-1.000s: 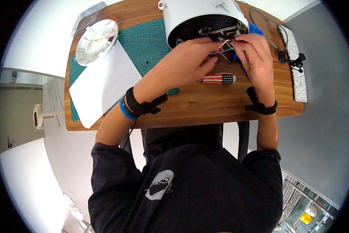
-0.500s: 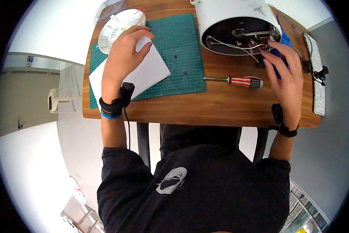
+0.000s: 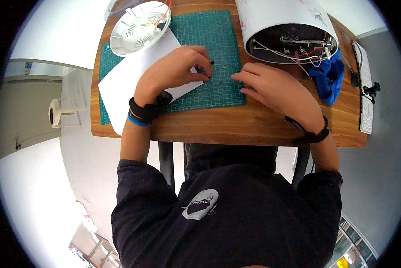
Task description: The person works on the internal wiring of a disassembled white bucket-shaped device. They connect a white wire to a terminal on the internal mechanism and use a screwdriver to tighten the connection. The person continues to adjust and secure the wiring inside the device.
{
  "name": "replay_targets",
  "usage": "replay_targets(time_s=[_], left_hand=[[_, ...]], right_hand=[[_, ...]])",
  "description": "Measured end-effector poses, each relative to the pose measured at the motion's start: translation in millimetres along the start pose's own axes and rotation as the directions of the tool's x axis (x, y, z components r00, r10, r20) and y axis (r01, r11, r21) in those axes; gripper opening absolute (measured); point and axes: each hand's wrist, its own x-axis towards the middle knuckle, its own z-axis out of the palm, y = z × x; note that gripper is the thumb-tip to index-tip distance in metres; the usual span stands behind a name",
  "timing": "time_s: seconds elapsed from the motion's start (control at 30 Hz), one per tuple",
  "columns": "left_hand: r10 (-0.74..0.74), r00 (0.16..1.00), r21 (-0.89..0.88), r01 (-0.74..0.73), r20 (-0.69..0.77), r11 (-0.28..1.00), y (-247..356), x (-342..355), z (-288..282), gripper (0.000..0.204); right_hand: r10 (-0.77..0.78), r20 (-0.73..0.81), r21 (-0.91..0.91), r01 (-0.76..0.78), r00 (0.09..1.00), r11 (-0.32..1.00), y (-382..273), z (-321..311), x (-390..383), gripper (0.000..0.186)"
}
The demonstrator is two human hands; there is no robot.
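Note:
My left hand [image 3: 178, 69] is closed in a pinch at the corner of the white paper [image 3: 129, 89], above the green cutting mat [image 3: 205, 35]. What its fingertips hold, if anything, is too small to make out. My right hand [image 3: 276, 87] hovers by the mat's right edge, fingers bent, thumb apart from the index finger, with nothing visible between them. No screwdriver shows now; the right hand covers the area where it lay. Small dark bits [image 3: 220, 82] lie on the mat between the hands.
Behind my right hand, a white cylindrical housing [image 3: 281, 18] lies on its side, wires and parts showing in its opening. A blue cloth [image 3: 329, 78] sits beside it. A white vented cover [image 3: 135, 38] with wires rests back left. A long white strip [image 3: 365, 89] borders the wooden table [image 3: 254, 131].
My left hand has moved right and down to the paper's corner. My right hand has left the housing's opening and come left toward the mat, and the screwdriver is no longer visible.

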Motion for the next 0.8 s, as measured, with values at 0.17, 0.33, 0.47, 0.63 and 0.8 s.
replay_targets(time_s=[0.17, 0.33, 0.47, 0.63, 0.8], left_hand=[[-0.067, 0.997, -0.047, 0.069, 0.032, 0.997, 3, -1, -1, 0.01], [-0.02, 1.0, -0.06, 0.019, -0.011, 0.998, 0, -1, 4, 0.012], [0.009, 0.998, -0.039, -0.012, -0.062, 0.999, -1, 1, 6, 0.011], [-0.033, 0.993, 0.044, 0.038, -0.113, 0.998, -1, 4, 8, 0.009], [-0.073, 0.994, 0.008, 0.074, -0.084, 0.997, -1, 3, 6, 0.01]], right_hand=[[-0.062, 0.118, 0.004, 0.062, 0.991, 0.998, 14, 20, 29, 0.026], [-0.082, 0.123, -0.001, 0.082, 0.989, 0.997, 11, 28, 43, 0.015], [-0.052, 0.132, -0.042, 0.058, 0.99, 0.997, 8, 25, 45, 0.013], [-0.041, 0.054, -0.083, 0.046, 0.998, 0.996, 16, 36, 40, 0.012], [-0.04, 0.072, -0.031, 0.043, 0.997, 0.999, 17, 28, 34, 0.012]])
